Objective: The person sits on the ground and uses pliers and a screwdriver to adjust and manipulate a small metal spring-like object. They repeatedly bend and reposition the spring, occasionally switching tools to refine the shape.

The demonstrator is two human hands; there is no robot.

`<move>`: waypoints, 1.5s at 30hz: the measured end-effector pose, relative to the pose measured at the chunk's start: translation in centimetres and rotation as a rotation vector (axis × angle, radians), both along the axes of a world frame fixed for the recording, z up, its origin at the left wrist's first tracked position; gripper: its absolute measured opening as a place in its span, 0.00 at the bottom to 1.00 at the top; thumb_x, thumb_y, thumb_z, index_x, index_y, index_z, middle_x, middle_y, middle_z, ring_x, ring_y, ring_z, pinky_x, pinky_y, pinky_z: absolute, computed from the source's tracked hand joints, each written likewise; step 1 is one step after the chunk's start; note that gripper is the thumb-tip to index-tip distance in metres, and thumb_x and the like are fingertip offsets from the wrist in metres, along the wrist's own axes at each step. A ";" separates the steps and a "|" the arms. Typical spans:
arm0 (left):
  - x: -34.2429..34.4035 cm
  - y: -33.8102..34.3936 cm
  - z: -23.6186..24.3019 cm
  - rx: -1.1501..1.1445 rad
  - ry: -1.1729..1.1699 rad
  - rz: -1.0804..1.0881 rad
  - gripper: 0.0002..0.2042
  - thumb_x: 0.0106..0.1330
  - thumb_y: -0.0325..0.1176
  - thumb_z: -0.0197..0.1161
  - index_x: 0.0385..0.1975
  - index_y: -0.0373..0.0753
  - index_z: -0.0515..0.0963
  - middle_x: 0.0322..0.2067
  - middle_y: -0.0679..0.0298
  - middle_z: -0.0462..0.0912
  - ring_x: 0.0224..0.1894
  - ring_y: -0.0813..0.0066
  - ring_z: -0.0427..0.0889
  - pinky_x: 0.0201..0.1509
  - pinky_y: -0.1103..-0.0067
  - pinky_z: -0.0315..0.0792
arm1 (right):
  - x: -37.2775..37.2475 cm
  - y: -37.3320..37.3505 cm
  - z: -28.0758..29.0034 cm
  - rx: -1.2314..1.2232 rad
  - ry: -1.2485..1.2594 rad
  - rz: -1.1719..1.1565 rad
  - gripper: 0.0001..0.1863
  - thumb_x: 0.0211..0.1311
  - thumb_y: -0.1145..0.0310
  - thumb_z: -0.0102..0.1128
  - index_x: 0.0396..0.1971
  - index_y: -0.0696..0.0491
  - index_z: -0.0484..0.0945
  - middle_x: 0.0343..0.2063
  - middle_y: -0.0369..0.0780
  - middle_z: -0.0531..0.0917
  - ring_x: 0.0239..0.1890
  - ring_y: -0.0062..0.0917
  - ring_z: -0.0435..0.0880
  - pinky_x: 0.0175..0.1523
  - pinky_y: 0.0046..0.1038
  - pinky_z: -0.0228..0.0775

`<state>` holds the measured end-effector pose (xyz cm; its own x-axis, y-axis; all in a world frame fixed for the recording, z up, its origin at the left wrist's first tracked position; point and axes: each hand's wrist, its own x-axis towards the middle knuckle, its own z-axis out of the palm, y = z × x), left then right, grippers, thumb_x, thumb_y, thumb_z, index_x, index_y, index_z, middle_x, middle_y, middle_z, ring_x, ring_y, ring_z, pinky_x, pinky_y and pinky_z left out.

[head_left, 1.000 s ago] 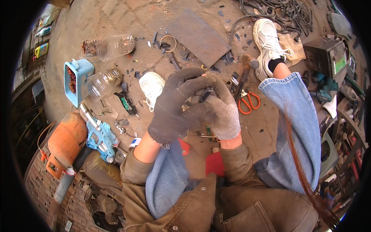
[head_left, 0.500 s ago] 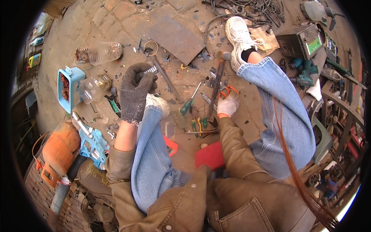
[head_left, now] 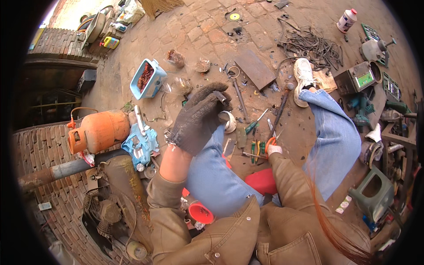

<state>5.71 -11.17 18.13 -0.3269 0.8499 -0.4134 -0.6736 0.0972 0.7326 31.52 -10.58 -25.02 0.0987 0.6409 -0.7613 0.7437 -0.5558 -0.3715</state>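
The brick-paved floor [head_left: 207, 31] is littered all round the seated person. An orange gas cylinder [head_left: 99, 131] lies on its side to the left, with a blue tray of rusty scrap [head_left: 148, 78] beyond it and a flat rusty steel plate [head_left: 255, 68] ahead near a tangle of dark wire [head_left: 309, 44].

The left hand [head_left: 198, 117], in a dark grey knitted glove, is raised above the left knee and clenched round a small dark metal piece [head_left: 221, 96] that shows at the fingertips. It looks loosely pinched, so it could slip and vanish among the debris below.

The right hand [head_left: 274, 149], in a pale glove, is low on the floor at the orange-handled scissors [head_left: 270, 142]; whether it grips them cannot be told. Green-handled pliers [head_left: 255, 150] and a green-handled screwdriver [head_left: 256, 123] lie just beside them, and a long dark rod [head_left: 279, 112] crosses close by, so the reach may snag or knock these. A white coil of wire [head_left: 229, 121] sits by the knee.
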 end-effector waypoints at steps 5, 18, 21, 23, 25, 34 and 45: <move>3.1 -0.9 0.3 0.103 0.075 0.181 0.14 0.72 0.31 0.56 0.55 0.34 0.72 0.37 0.63 0.78 0.33 0.75 0.76 0.35 0.80 0.71 | -4.1 3.8 20.1 0.335 0.763 0.174 0.17 0.58 0.68 0.63 0.46 0.61 0.78 0.33 0.51 0.84 0.37 0.41 0.85 0.43 0.34 0.76; 3.7 -0.1 -2.0 0.092 0.619 0.507 0.12 0.73 0.34 0.55 0.52 0.36 0.75 0.38 0.64 0.79 0.36 0.79 0.76 0.40 0.82 0.71 | -8.5 10.9 40.7 1.092 0.845 0.897 0.24 0.45 0.65 0.71 0.41 0.63 0.75 0.36 0.49 0.79 0.39 0.43 0.81 0.44 0.36 0.76; 3.5 -0.1 -2.3 -0.039 1.024 0.499 0.13 0.73 0.33 0.55 0.53 0.36 0.74 0.39 0.64 0.79 0.38 0.78 0.78 0.40 0.82 0.72 | -8.9 10.2 40.2 0.989 0.869 0.834 0.24 0.44 0.63 0.72 0.39 0.61 0.77 0.37 0.48 0.79 0.41 0.43 0.80 0.46 0.36 0.75; 3.6 0.1 -2.1 -0.030 0.920 0.583 0.13 0.73 0.33 0.56 0.53 0.35 0.73 0.40 0.65 0.79 0.40 0.78 0.79 0.41 0.82 0.72 | -8.9 9.8 40.0 0.895 0.831 0.854 0.26 0.45 0.62 0.72 0.42 0.60 0.76 0.38 0.47 0.78 0.43 0.41 0.80 0.49 0.36 0.75; 3.9 0.3 -1.8 0.069 0.654 0.598 0.13 0.72 0.32 0.57 0.53 0.36 0.73 0.41 0.65 0.79 0.41 0.79 0.79 0.42 0.83 0.73 | -8.9 9.5 39.8 0.822 0.847 0.829 0.27 0.46 0.62 0.71 0.44 0.60 0.75 0.39 0.47 0.78 0.43 0.41 0.80 0.50 0.36 0.74; 3.9 0.9 -2.3 0.114 0.641 0.640 0.13 0.73 0.33 0.58 0.52 0.36 0.73 0.43 0.65 0.79 0.44 0.78 0.79 0.46 0.82 0.74 | -9.0 9.1 39.1 0.818 0.915 0.808 0.31 0.51 0.57 0.70 0.47 0.65 0.71 0.40 0.56 0.76 0.41 0.50 0.79 0.46 0.43 0.74; 4.1 0.5 -3.6 0.108 0.590 0.678 0.14 0.72 0.33 0.59 0.53 0.34 0.73 0.45 0.61 0.81 0.46 0.74 0.80 0.49 0.78 0.75 | -9.5 8.4 38.5 0.658 0.829 0.805 0.36 0.50 0.51 0.71 0.49 0.65 0.69 0.41 0.56 0.76 0.44 0.51 0.80 0.48 0.43 0.74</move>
<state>9.82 -10.67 14.52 -0.9052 0.4220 0.0509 -0.0732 -0.2728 0.9593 22.03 -2.14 13.50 -0.8189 0.5707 0.0611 0.2026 0.3869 -0.8996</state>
